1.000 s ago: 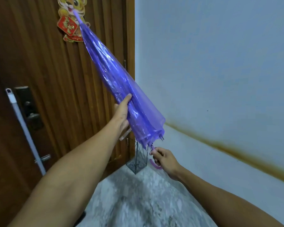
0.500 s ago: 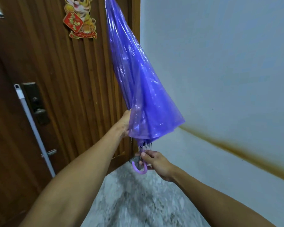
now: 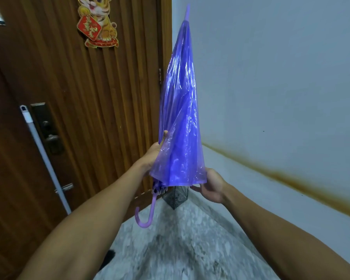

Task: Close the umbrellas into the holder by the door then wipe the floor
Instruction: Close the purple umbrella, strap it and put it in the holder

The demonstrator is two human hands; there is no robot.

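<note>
I see a wooden door (image 3: 79, 98) left of my grip with a white pole (image 3: 47, 158) leaning on it and a tiger sticker (image 3: 97, 21) above, and to the right a pale wall (image 3: 271, 77) with a brown streak, speckled stone floor (image 3: 180, 249) below. My left hand (image 3: 152, 156) grips the folded purple umbrella (image 3: 180, 118) at its lower left, tip up and hooked handle hanging below, while my right hand (image 3: 212, 186) pinches the canopy's lower right edge. The wire holder (image 3: 175, 196) stands in the corner right under the grip, mostly hidden by the canopy; my left fingers are hidden behind plastic.
</note>
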